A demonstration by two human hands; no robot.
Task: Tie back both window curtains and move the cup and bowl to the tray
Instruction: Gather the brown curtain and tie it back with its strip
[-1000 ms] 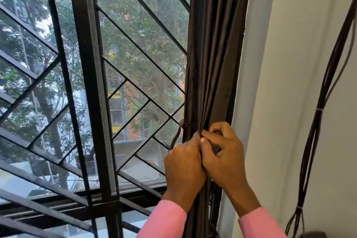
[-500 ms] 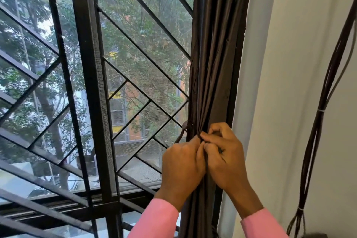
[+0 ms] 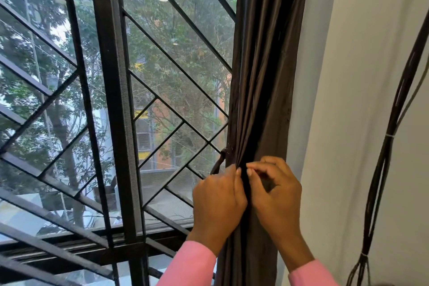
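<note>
Curtain (image 3: pixel 262 76) between left hand (image 3: pixel 218 199), right hand (image 3: pixel 276 195)

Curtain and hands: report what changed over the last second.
The right hand shifted slightly right, opening a narrow gap to the left hand where dark fabric shows. Both still pinch the gathered curtain; nothing was released. The tie loop beside the window grille hangs as before.

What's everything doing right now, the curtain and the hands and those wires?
curtain, gathered into a bunch at the window's right side.
tie strap, loop sticking out at the curtain's left edge; whether it is knotted is hidden.
left hand, fingers curled, pinching the curtain's front.
right hand, fingers curled, pinching the curtain right beside the left hand.
cables, hanging bundled down the wall.
</note>
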